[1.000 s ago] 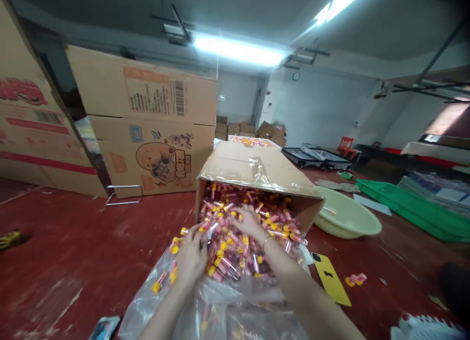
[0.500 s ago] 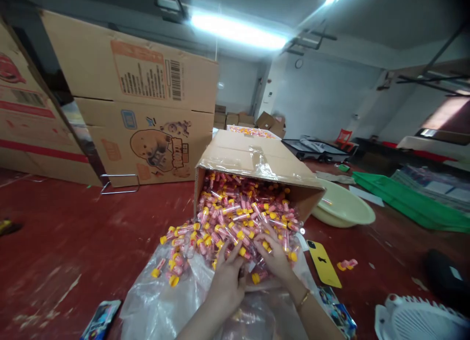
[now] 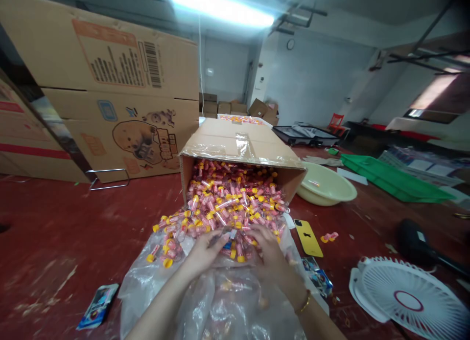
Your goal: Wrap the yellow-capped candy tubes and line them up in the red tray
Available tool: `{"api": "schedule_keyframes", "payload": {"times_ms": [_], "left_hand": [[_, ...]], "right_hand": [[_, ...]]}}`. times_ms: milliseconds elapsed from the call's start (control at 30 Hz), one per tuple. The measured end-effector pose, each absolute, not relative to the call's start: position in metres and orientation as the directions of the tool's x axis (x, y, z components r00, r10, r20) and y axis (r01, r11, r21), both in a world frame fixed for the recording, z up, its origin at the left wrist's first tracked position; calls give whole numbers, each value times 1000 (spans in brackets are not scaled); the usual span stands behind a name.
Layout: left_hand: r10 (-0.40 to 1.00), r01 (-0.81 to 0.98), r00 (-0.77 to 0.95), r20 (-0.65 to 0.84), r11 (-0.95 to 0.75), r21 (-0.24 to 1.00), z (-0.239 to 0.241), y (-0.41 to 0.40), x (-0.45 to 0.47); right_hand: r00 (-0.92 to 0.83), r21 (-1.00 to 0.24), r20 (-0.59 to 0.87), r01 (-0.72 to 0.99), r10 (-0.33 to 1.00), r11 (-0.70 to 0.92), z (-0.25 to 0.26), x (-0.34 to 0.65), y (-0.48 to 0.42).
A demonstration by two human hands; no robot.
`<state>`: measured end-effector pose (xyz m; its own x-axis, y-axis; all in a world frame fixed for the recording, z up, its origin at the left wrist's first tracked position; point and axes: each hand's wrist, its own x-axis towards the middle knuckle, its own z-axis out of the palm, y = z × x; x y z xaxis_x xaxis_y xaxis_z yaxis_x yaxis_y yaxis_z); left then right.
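Note:
A heap of small clear tubes (image 3: pixel 223 203) with yellow caps and pink contents spills from a cardboard box (image 3: pixel 238 139) lying on its side, onto a clear plastic sheet (image 3: pixel 147 281). At the near edge of the heap, my left hand (image 3: pixel 203 252) is closed, thumb towards fingers; a small blue and silver piece (image 3: pixel 228 243) shows beside its thumb, and what it grips is unclear. My right hand (image 3: pixel 270 252), blurred, reaches over the tubes with fingers apart and a gold-coloured bracelet on its wrist. Nothing held shows in it.
On the red floor at right lie a yellow phone (image 3: pixel 308 237), printed packets (image 3: pixel 317 276) and a white fan (image 3: pixel 407 293). A pale basin (image 3: pixel 325 183) and a green tray (image 3: pixel 392 178) stand beyond. Another packet (image 3: pixel 98 306) lies left; a large carton (image 3: pixel 121 100) stands behind.
The view has shifted, so the box and floor items sit further left and higher. My hands have moved apart and nearer me; the blue and silver piece now shows by the left hand.

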<state>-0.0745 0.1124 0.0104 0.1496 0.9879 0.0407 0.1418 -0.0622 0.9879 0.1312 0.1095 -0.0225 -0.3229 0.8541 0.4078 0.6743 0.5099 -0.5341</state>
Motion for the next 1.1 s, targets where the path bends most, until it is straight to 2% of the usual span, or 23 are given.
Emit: {"api": "schedule_keyframes", "payload": {"times_ms": [67,133,267,433,500,567,633,700,767,833,933,1100], "left_hand": [[990,131,139,-25,6,991,18,106,-79],[988,87,125,-87,77,993,24,94,-83],[969,-75,81,-234,240,968,26,65,-83],[920,-222,130,-371,391,893,16,38,-72],[901,-250,119,-418,434,865,12,31,-70],[884,-267,111,-453,466,844,8,24,-69],[878,-254,118,-463,478,841,6,19,-68],[877,-228,138,-460,480,847,5,15,-66],[867,-215,155,-474,498,840,3,13,-64],[853,-223,157,-498,522,824,0,12,-61],[847,-245,137,-513,531,811,-3,12,-57],[872,-254,87,-482,487,836,-1,10,-54]], "right_hand": [[-520,-457,361,624,774,633,-13,126,107],[-632,-404,317,585,707,704,-12,123,107],[-636,-359,307,612,709,705,-26,121,111],[-661,-370,243,613,710,698,-34,116,115],[-618,-445,280,595,735,670,-28,114,113],[-456,-619,360,536,814,574,-18,114,106],[-257,-829,367,345,894,440,-5,115,93],[-186,-941,306,90,934,326,8,117,76],[-241,-970,242,-70,940,232,18,119,61],[-292,-978,203,-114,935,177,24,120,51],[-310,-980,194,-96,931,173,24,121,44],[-259,-941,320,24,911,337,20,123,45]]}}
